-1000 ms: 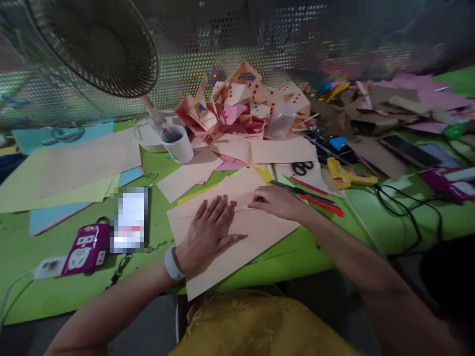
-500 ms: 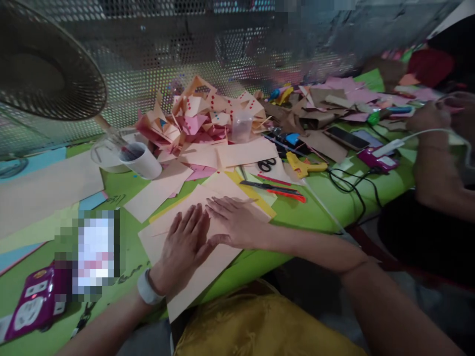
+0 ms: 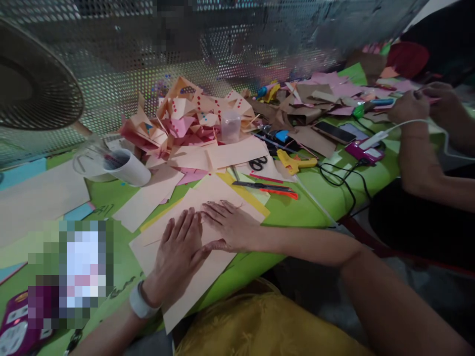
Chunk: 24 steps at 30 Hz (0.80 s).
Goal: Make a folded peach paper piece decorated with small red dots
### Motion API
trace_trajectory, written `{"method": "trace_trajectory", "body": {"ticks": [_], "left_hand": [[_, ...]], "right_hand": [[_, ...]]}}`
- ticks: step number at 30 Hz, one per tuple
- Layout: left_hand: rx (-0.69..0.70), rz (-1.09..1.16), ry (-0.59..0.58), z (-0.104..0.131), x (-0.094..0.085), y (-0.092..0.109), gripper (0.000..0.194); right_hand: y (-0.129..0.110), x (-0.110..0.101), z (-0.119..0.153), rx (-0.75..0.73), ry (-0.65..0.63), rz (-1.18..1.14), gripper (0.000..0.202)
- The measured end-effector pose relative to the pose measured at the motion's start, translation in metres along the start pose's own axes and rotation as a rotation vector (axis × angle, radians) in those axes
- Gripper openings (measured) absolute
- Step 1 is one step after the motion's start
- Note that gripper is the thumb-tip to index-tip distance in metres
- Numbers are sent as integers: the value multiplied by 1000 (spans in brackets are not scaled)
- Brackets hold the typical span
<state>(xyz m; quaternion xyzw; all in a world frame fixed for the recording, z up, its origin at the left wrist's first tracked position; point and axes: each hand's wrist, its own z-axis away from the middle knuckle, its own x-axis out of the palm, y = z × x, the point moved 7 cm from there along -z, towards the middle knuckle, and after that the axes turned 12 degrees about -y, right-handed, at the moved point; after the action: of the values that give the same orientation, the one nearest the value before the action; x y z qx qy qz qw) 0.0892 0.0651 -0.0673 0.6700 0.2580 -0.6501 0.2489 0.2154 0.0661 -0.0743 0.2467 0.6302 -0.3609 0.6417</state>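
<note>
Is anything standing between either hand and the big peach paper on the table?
Nothing visible: the left hand and right hand both rest palm down on the peach paper. The orange cutter lies beyond the right hand, off to the side.

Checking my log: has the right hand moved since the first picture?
Yes: the right hand moved away from the orange-handled cutter, closer to the left hand.

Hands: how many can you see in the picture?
4: the wearer's left hand and right hand on the peach paper, plus a co-worker's nearer hand and farther hand at upper right.
</note>
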Motion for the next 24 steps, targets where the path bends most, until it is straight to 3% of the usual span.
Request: {"method": "trace_trajectory", "body": {"ticks": [16,24], "left_hand": [[-116,107,-198,1,5,-2,88],[-118,141,-186,3,8,-3,88]], "right_hand": [[-4,12,4,-36,24,32,80],[-3,17,4,-45,18,68,80]]}}
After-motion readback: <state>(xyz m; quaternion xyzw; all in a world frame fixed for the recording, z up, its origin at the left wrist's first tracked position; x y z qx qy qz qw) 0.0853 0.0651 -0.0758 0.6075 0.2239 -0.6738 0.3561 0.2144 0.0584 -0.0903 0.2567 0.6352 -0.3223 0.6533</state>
